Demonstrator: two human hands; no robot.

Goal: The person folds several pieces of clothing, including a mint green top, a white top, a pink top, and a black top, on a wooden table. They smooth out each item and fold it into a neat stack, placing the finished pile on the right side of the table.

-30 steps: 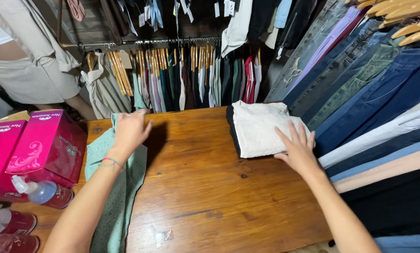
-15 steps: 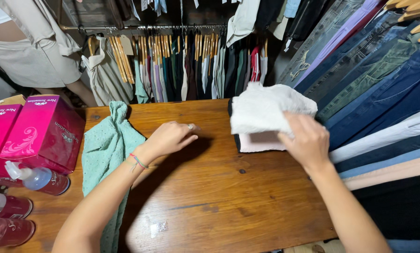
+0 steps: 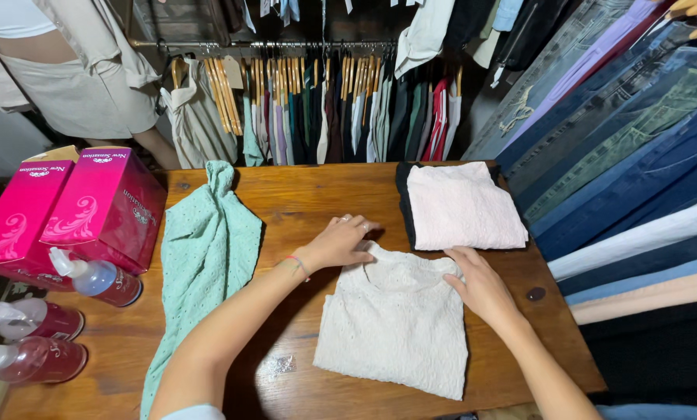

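1. Head view, centre of frame: a cream knit top (image 3: pixel 395 323) lies flat on the wooden worktop (image 3: pixel 302 194), neckline toward the upper edge. Both hands rest on its upper edge.
2. Left hand (image 3: pixel 340 243), centre frame: fingers loosely curled, pressing the top's upper left corner by the neckline. It grips nothing that I can see.
3. Right hand (image 3: pixel 482 286), right of centre: spread fairly wide and flat on the top's upper right shoulder, also holding nothing.
4. Risks, as I judge them: the top's lower hem sits close to the near worktop edge, so a pull toward the body could drag it off. Its upper edge lies just beside the folded stack (image 3: pixel 461 206) in the upper right; a careless sweep could knock that stack askew. Loose knit may bunch under uneven pressure from the two hands.
5. Far left: spray bottles (image 3: pixel 92 278) with pink liquid stand near the mint green garment (image 3: pixel 208 257); a tip or leak would wet cloth.
6. Count: one cream top, one mint garment, one folded stack (pale piece over a dark one), two magenta boxes (image 3: pixel 103 206), three spray bottles visible, one small dark knot (image 3: pixel 536 294) in the wood at the right.
7. Upper frame: hanging clothes rail (image 3: pixel 286 44), garments too many to count; stacked jeans at the right; another person stands at the upper left.
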